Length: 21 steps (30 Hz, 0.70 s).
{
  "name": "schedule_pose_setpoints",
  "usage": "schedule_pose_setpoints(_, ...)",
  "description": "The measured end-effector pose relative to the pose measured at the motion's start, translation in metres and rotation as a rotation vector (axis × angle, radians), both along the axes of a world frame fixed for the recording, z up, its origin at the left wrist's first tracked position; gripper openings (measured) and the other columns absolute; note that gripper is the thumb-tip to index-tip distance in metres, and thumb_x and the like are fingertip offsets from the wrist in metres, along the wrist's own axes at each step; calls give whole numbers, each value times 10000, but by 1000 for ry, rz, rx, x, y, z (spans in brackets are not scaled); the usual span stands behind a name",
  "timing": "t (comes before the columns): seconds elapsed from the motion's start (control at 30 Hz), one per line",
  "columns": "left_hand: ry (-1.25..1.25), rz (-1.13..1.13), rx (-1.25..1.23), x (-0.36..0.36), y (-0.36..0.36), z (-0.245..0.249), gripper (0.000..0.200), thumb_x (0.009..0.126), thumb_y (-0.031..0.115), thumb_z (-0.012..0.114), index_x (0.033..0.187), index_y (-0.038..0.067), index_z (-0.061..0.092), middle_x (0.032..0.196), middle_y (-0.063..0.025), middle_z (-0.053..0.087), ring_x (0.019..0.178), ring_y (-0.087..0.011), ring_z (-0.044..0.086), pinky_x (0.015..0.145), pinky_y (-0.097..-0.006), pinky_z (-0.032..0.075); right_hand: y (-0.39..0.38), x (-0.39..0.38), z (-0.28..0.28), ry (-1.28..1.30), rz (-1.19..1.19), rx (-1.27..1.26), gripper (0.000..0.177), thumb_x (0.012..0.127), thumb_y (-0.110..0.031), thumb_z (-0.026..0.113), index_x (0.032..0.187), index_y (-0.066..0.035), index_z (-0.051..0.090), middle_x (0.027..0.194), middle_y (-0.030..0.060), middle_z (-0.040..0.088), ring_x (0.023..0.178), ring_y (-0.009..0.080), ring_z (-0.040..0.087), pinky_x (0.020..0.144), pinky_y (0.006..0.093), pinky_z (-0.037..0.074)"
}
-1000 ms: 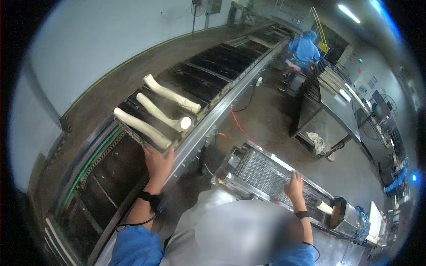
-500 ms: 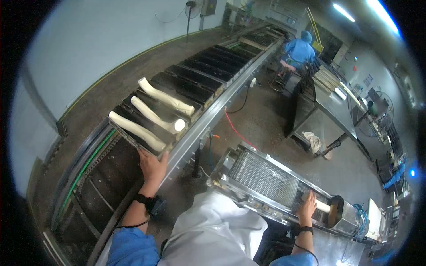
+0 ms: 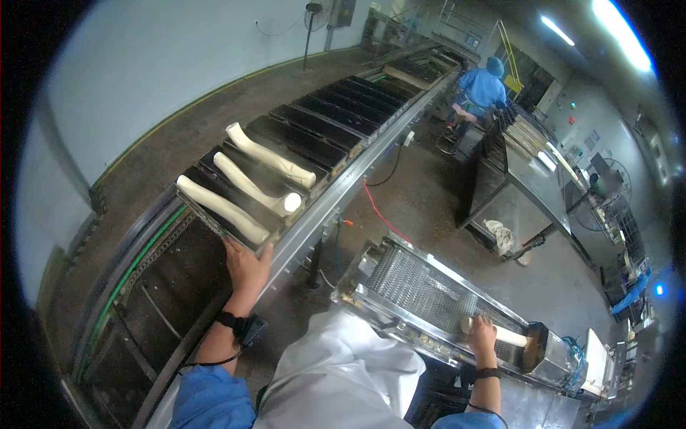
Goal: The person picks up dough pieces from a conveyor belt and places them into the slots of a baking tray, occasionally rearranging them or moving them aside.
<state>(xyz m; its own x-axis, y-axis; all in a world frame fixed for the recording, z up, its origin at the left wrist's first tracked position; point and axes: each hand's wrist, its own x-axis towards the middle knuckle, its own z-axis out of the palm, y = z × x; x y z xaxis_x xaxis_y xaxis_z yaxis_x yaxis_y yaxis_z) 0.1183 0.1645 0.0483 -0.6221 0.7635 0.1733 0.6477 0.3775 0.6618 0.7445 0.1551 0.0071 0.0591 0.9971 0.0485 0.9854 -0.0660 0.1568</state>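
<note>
Pale roll point(image 3: 511, 337) lies along belt point(image 3: 414, 282), end toward housing point(image 3: 556, 357).

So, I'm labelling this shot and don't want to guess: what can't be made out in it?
All in the head view:
Roll under the right hand: far end hidden by the metal outlet.
Right palm: hidden by the back of the hand.
Right sleeve: cut off by the bottom edge.
Co-worker: turned away and distant, hands unclear.
Wall papers: print too small.

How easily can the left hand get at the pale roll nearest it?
Probably yes: the left hand is at the tray edge, close to that pale roll, with nothing visible blocking the way.
</note>
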Motion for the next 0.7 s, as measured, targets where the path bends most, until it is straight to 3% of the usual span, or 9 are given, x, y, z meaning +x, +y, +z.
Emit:
schedule_pose_setpoints(0.17, 42, -12, 3, -4, 1, -8, 1040, 855, 381, 680, 1394, -253, 57, 1465, -441, 140, 1380, -500, 256, 1164, -470, 234, 10, 4, -17, -123, -41, 9, 238, 765, -148, 637, 993, -90, 675, 1037, 154, 675, 1081, 386, 586, 886, 476, 478)
schedule_pose_setpoints(0.23, 82, 10, -2, -1, 0, -6, 1040, 851, 379, 685, 1396, -249, 61, 1464, -440, 148, 1378, -500, 259, 1164, -469, 234, 23, -58, 69, 255, -196, -126, 316, 715, -160, 683, 1007, -40, 662, 987, 187, 688, 960, 412, 630, 802, 474, 510)
schedule_pose_setpoints(0.27, 31, 12, -12, 1, -1, 2, 1035, 849, 380, 685, 1393, -252, 72, 1461, -441, 157, 1378, -501, 257, 1164, -469, 231, 41, -37, 63, 290, -97, 39, 362, 681, -151, 722, 997, 7, 643, 931, 175, 701, 752, 353, 670, 644, 445, 527)
schedule_pose_setpoints(0.3, -16, 13, -22, 1, -2, 6, 1031, 848, 381, 685, 1390, -255, 82, 1458, -441, 166, 1378, -502, 254, 1165, -469, 229, 71, -16, 61, 582, -178, 60, 317, 711, -144, 729, 971, 8, 629, 837, 122, 693, 662, 243, 663, 531, 372, 502)
schedule_pose_setpoints(0.37, -2, 16, -4, -1, 0, -6, 1025, 847, 381, 685, 1384, -260, 93, 1456, -443, 169, 1378, -504, 251, 1166, -467, 226, 95, -40, 124, 976, 7, 273, 280, 823, -251, 681, 966, -20, 616, 757, 59, 650, 609, 141, 617, 464, 274, 445)
schedule_pose_setpoints(0.43, 17, 12, 19, -2, 1, -8, 1020, 846, 381, 685, 1379, -265, 104, 1454, -444, 173, 1378, -506, 249, 1167, -465, 223, 106, -99, 204, 1232, 161, 296, 372, 884, -351, 659, 986, 1, 591, 887, 92, 654, 712, 145, 635, 546, 281, 518)
schedule_pose_setpoints(0.5, 26, 11, 15, -1, 1, -5, 1014, 841, 379, 686, 1372, -270, 116, 1448, -452, 171, 1375, -514, 249, 1170, -457, 218, 138, -130, 244, 1526, 394, 267, 476, 917, -328, 646, 1194, 41, 529, 1121, 181, 618, 952, 230, 657, 793, 327, 571)
schedule_pose_setpoints(0.57, 60, -1, 41, -5, 4, -15, 1013, 840, 378, 686, 1370, -273, 119, 1445, -456, 170, 1375, -516, 246, 1171, -455, 216, 130, -205, 292, 2059, 693, 115, 683, 917, -175, 629, 1477, -7, 277, 1383, 276, 464, 1229, 354, 543, 1020, 416, 491)
schedule_pose_setpoints(0.7, 44, 7, 38, -2, 2, -9, 1015, 835, 367, 691, 1366, -279, 115, 1440, -468, 160, 1378, -520, 233, 1173, -456, 210, 135, -253, 307, 1999, 889, 204, 785, 917, -159, 623, 1534, -49, 151, 1498, 278, 320, 1378, 375, 368, 1131, 458, 363)
